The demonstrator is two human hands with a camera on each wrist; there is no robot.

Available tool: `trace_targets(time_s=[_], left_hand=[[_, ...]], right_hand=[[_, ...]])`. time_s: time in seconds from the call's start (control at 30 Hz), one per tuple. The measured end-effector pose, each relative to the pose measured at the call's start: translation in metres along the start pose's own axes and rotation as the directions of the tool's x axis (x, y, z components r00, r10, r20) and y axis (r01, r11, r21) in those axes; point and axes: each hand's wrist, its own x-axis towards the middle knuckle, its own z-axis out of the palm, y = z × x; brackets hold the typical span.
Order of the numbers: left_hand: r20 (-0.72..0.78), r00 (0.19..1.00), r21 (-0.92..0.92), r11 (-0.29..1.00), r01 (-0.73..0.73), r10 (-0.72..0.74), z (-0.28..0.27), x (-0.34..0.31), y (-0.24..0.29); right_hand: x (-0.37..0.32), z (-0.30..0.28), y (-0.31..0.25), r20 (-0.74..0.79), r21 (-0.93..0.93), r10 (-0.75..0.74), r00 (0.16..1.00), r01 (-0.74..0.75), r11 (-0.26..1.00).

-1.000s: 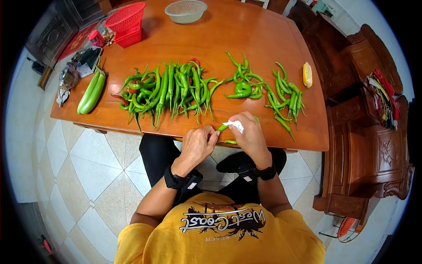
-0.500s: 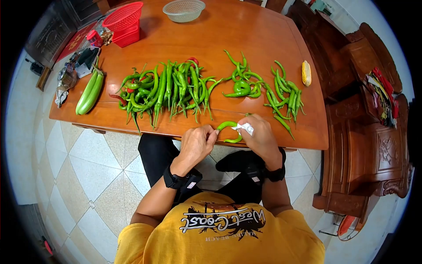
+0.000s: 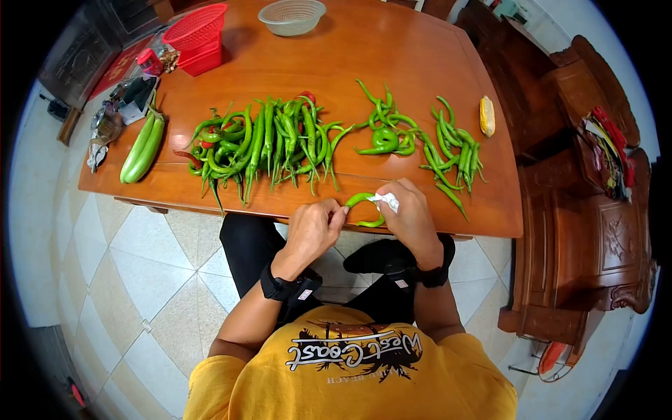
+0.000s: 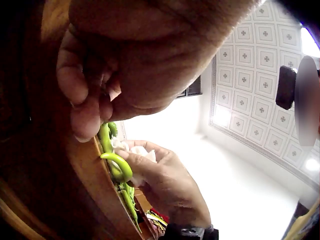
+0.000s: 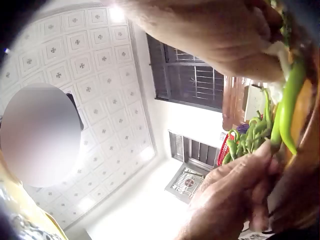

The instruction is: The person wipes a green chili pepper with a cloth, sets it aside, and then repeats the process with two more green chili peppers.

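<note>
A curved green chili pepper (image 3: pixel 360 199) is held at the table's front edge, bent like a hook. My left hand (image 3: pixel 313 227) pinches one end of it between thumb and fingers, as the right wrist view shows of the pepper (image 5: pixel 289 112). Crumpled white tissue (image 3: pixel 388 201) is gripped in my right hand (image 3: pixel 411 218) and lies against the pepper's bend. In the left wrist view the pepper's free end (image 4: pixel 122 167) curls beside the right hand (image 4: pixel 170 177). The right fingertips are partly hidden by tissue and pepper.
A large pile of green chilies (image 3: pixel 269 143) with a few red ones lies left of centre. Smaller chili groups (image 3: pixel 386 133) (image 3: pixel 455 150) lie to the right, near a corn cob (image 3: pixel 487 116). Green eggplants (image 3: pixel 143 147), red baskets (image 3: pixel 199 42) and a pale basket (image 3: pixel 292 17) stand around.
My right hand with the tissue moved right along the chili, uncovering its bend, then came slightly back left. The left hand keeps its pinch, nearly still.
</note>
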Motion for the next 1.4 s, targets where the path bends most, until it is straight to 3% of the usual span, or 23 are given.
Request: trace_targets(time_s=[0.2, 0.33, 0.67, 0.8, 0.9, 1.03, 1.23, 1.4], left_hand=[[-0.005, 1.0, -0.004, 1.0, -0.013, 0.013, 0.0, 0.0, -0.001], [-0.014, 1.0, 0.01, 1.0, -0.015, 0.015, 0.0, 0.0, -0.001], [-0.017, 1.0, -0.012, 1.0, -0.026, 0.026, 0.001, -0.001, -0.003], [-0.004, 1.0, -0.001, 1.0, -0.01, 0.01, 0.0, -0.001, -0.002], [0.001, 1.0, 0.009, 1.0, -0.013, 0.013, 0.0, 0.0, -0.001], [-0.011, 1.0, -0.003, 1.0, -0.014, 0.014, 0.001, -0.001, -0.002], [-0.014, 1.0, 0.016, 1.0, -0.024, 0.024, 0.0, 0.0, -0.001], [-0.011, 1.0, 0.011, 1.0, -0.017, 0.017, 0.0, -0.001, -0.001]], right_hand=[[-0.016, -0.011, -0.011, 0.137, 0.051, -0.011, 0.991, 0.004, 0.999], [-0.018, 0.002, -0.023, 0.144, 0.145, -0.057, 0.988, 0.036, 0.989], [-0.002, 0.026, -0.019, 0.015, 0.123, -0.108, 0.994, 0.105, 0.987], [-0.003, 0.016, -0.009, -0.072, 0.007, -0.109, 0.991, 0.11, 0.994], [-0.006, 0.002, -0.005, -0.084, 0.019, -0.055, 0.995, 0.056, 0.998], [-0.015, -0.008, -0.011, 0.101, 0.085, 0.003, 0.995, -0.012, 0.996], [-0.019, 0.002, -0.027, 0.151, 0.166, -0.062, 0.987, 0.036, 0.986], [-0.015, -0.004, -0.009, 0.081, 0.039, -0.041, 0.996, 0.038, 0.999]])
